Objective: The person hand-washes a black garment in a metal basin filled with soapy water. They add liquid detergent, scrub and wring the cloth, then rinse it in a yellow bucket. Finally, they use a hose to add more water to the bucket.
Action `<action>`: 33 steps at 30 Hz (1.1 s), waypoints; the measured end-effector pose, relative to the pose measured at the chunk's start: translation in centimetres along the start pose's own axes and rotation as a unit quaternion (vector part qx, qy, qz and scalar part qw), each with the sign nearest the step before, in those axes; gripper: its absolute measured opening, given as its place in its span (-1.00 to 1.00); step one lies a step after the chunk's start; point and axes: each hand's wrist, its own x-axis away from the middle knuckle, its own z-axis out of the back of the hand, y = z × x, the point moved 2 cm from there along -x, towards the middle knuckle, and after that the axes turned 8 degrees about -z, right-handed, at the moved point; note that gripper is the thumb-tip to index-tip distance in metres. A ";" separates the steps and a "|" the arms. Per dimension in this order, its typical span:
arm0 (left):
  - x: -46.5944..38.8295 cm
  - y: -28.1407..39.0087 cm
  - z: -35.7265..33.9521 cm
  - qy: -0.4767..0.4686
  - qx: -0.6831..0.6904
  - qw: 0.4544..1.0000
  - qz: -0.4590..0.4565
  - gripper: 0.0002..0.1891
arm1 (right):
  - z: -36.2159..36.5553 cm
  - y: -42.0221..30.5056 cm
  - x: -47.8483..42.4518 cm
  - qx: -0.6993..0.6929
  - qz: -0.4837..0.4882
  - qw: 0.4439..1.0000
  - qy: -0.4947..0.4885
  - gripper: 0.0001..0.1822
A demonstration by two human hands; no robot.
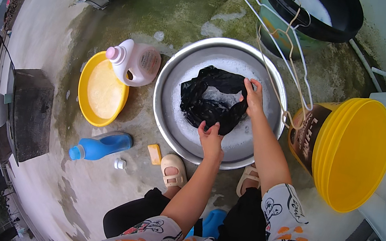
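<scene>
A large round metal basin (161, 122) on the floor holds foamy water (191, 131). Over that water, a wet black garment (209, 106) is spread into a ring shape, with an opening in its middle. My left hand (211, 139) pinches its near edge between the fingertips. Gripping the right side of the cloth is my right hand (253, 98), with some fingers hidden behind the fabric. Whether the lower folds touch the water cannot be told.
White and beige wire hangers (294, 72) lean over the basin's right rim, beside a yellow bucket (360, 158) and a dark-rimmed tub (343, 27). On the left are a yellow bowl (118, 113), pink-capped jug (144, 65), blue bottle (106, 148), white cap (120, 163) and soap bar (154, 154).
</scene>
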 end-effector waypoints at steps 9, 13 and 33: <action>-7.9 -5.8 3.9 -0.085 -0.483 0.859 -0.144 -0.35 | 0.3 6.2 2.6 0.651 0.294 0.700 0.032 -0.26; -2.0 -4.3 -1.4 -0.047 -0.318 0.947 0.021 -0.16 | 5.7 3.6 0.3 0.624 0.119 0.758 0.146 -0.41; -9.5 -1.3 -2.8 -0.309 0.213 0.922 0.093 -0.61 | -4.8 1.0 9.8 0.417 0.259 0.871 -0.019 -0.65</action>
